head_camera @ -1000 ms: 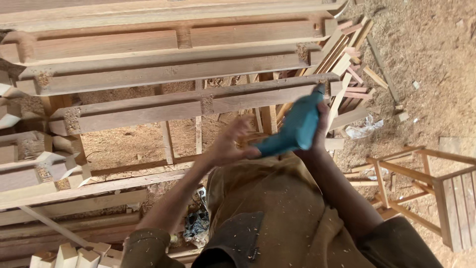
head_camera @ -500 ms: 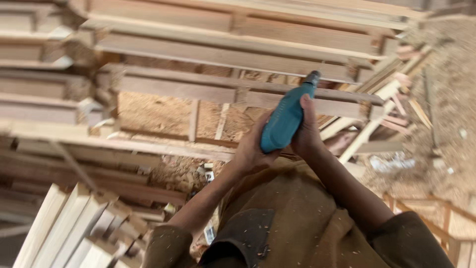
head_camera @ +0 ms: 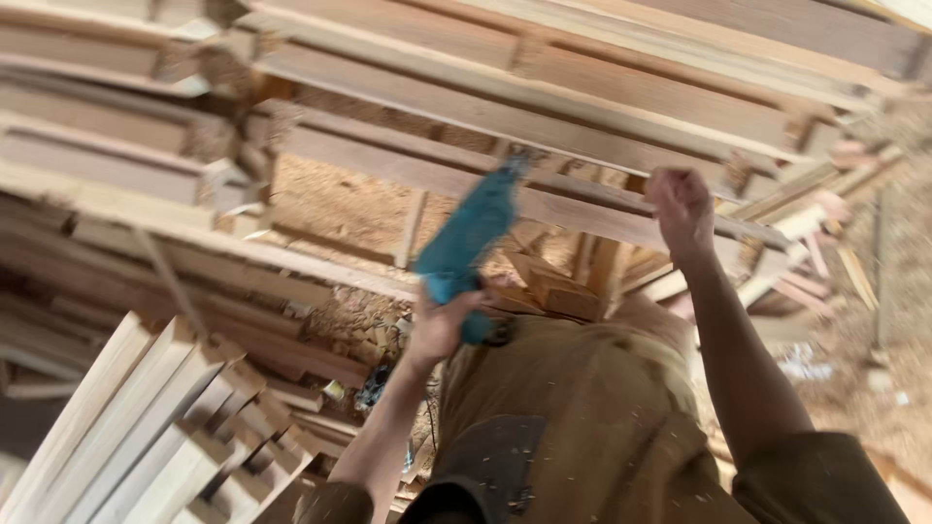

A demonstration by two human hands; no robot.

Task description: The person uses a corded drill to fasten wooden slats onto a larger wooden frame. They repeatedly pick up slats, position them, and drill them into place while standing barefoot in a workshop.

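Observation:
My left hand (head_camera: 442,325) grips the handle of a teal power drill (head_camera: 471,238), whose nose points up and to the right toward a long wooden rail (head_camera: 544,209). My right hand (head_camera: 682,209) is raised off the drill, fingers loosely curled, close to the same rail and holding nothing. The picture is blurred by motion. My brown work clothes (head_camera: 582,417), dusted with sawdust, fill the lower middle.
Stacked wooden frames and rails (head_camera: 485,107) run across the top and left. A bundle of pale planks (head_camera: 146,437) leans at the lower left. Offcuts and scraps (head_camera: 815,252) lie on the sawdust-covered ground (head_camera: 874,369) at the right.
Both hands held the drill earlier. Now my right hand has let go and lifted to the right, and my left hand alone holds the drill, lower and further left.

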